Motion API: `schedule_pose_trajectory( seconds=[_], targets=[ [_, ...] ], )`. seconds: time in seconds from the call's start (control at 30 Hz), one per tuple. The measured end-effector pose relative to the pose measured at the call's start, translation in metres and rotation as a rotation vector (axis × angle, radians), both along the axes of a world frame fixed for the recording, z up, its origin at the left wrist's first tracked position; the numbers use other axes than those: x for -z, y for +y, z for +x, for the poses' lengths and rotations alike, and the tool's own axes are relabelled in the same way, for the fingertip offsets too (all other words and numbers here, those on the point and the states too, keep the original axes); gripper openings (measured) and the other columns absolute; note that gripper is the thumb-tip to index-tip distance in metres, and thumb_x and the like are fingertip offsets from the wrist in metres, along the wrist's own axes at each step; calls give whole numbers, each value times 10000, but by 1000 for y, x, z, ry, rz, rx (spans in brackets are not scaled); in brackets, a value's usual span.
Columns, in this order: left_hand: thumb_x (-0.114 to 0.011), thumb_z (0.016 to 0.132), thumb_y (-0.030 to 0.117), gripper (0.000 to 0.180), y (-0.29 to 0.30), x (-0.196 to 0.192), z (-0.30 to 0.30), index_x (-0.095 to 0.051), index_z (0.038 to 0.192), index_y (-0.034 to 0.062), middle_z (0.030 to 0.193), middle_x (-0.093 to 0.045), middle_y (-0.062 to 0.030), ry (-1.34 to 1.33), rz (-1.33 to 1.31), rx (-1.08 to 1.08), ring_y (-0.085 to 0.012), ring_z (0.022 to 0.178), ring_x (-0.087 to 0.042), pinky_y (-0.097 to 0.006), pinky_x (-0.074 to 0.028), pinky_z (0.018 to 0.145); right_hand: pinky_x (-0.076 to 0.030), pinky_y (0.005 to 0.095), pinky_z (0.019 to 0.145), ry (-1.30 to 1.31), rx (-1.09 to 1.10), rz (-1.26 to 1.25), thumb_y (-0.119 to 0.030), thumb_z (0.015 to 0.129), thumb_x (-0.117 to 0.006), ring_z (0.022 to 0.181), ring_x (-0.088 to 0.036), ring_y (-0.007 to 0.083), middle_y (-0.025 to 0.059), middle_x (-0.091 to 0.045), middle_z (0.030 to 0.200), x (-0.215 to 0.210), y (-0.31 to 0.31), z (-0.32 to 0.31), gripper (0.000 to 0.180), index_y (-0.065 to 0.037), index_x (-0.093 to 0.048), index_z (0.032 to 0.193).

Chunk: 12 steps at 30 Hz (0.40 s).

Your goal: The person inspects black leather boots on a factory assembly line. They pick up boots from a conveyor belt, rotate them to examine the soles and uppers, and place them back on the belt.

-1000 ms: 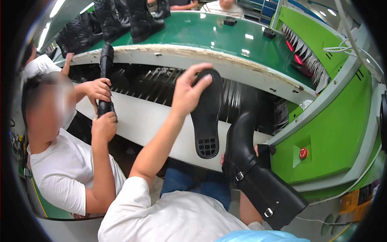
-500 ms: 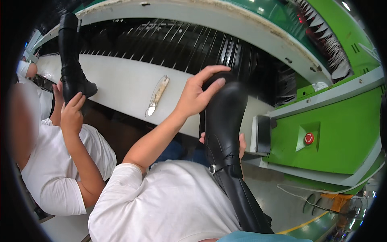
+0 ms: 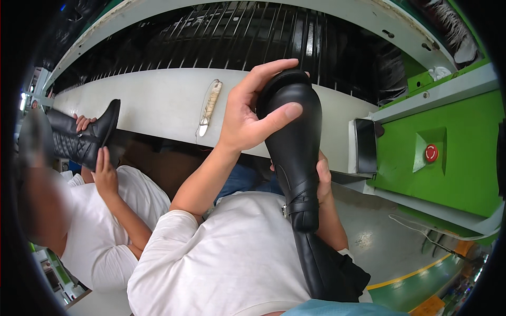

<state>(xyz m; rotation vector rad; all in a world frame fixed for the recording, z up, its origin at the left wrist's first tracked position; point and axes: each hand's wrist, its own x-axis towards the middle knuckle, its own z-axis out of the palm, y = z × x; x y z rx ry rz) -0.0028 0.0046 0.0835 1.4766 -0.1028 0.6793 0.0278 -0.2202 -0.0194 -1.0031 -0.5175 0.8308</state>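
Note:
A tall black leather boot (image 3: 293, 142) is held in front of my chest, toe away from me, its shaft running down along my body. A strap with a small metal buckle (image 3: 285, 211) crosses its ankle. My left hand (image 3: 247, 113) grips the toe end, thumb on the upper and fingers around the sole edge. From behind, my right hand (image 3: 323, 174) clasps the boot near the ankle; most of its fingers are hidden. A small tool with a wrapped handle and pale blade (image 3: 210, 109), apart from both hands, lies on the white ledge (image 3: 158, 89).
At my left a co-worker in a white shirt (image 3: 105, 242) holds another black boot (image 3: 84, 131) with both hands. Beyond the ledge runs a dark bed of metal rods (image 3: 242, 37). A green machine panel with a red stop button (image 3: 431, 153) stands at the right.
My left hand has shifted on the toe, its thumb now lying across the upper. The boot is turned slightly, and more of my right hand shows. The co-worker's boot has tipped from upright to sideways.

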Motion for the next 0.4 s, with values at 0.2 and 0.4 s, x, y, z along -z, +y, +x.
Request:
schedule_pose_trajectory(
  seconds=[0.2, 0.4],
  targets=[
    [-943, 929, 165, 686, -2, -1, 0, -655, 1525, -18, 1355, -798, -179, -7, 28, 1, -231, 1235, -771, -368, -602, 1103, -660, 407, 888, -27, 6, -13, -830, 1016, -567, 1054, -784, 297, 227, -733, 1238, -3, 0, 1, 1030, 79, -551, 1500],
    [-946, 929, 168, 682, -5, 0, 0, -662, 1517, -26, 1356, -802, -195, -21, 82, -6, -245, 1227, -777, -377, -611, 1096, -659, 399, 894, -47, 12, -42, -840, 986, -587, 1063, -784, 294, 231, -734, 1251, -10, 0, -1, 1077, 87, -529, 1532]
  ],
)
